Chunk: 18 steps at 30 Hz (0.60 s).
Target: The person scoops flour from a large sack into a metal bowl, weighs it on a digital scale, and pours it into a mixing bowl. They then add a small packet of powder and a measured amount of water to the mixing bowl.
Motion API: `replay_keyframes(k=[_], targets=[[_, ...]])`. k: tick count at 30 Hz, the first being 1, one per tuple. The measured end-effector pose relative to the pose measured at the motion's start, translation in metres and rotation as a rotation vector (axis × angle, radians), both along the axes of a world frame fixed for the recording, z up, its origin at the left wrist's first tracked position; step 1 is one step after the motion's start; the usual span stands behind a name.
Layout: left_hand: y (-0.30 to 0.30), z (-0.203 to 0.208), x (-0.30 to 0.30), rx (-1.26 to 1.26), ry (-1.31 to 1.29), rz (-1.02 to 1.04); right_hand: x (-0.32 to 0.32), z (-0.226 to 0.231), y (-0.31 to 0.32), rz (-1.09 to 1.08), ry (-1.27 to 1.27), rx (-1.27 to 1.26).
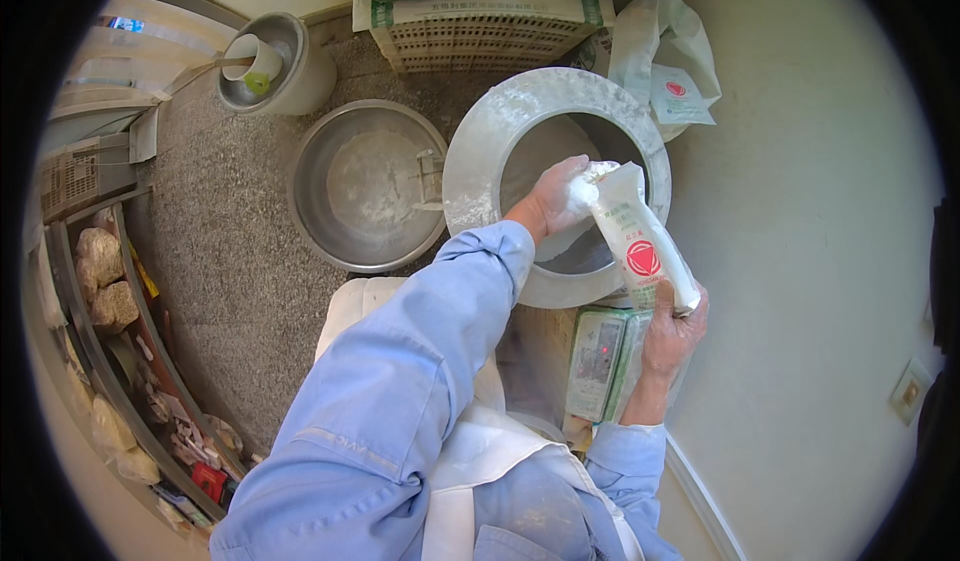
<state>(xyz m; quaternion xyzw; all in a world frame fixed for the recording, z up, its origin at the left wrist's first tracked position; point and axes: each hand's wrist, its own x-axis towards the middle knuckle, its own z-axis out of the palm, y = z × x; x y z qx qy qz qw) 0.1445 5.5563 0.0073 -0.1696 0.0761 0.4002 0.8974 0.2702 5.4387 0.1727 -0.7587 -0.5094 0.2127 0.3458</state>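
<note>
A white plastic bag [636,233] with a red round mark is tipped over the opening of a large floury metal vessel [478,159] with a wide flat rim. My left hand [556,197], dusted with flour, grips the bag's open mouth down inside the vessel's opening. My right hand [672,333] holds the bag's bottom end raised, near the vessel's near rim. Both forearms wear light blue sleeves, and a white apron covers my front.
An empty steel bowl [366,183] lies on the speckled floor left of the vessel. A grey bucket with a scoop [272,63] stands at back left. A sack on a crate [478,19] sits behind. A scale [598,357] sits under my right wrist. Cluttered shelves [118,341] run along the left.
</note>
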Motion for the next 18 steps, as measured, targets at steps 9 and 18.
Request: replay_keyframes(k=[9, 18], targets=[[-0.0006, -0.0019, 0.0034, -0.023, 0.050, 0.009, -0.0007, -0.0036, 0.0017, -0.069, 0.113, 0.050], [0.0005, -0.0004, 0.0023, -0.057, 0.049, -0.033, -0.0052, -0.0015, 0.0017, 0.038, 0.004, 0.032]])
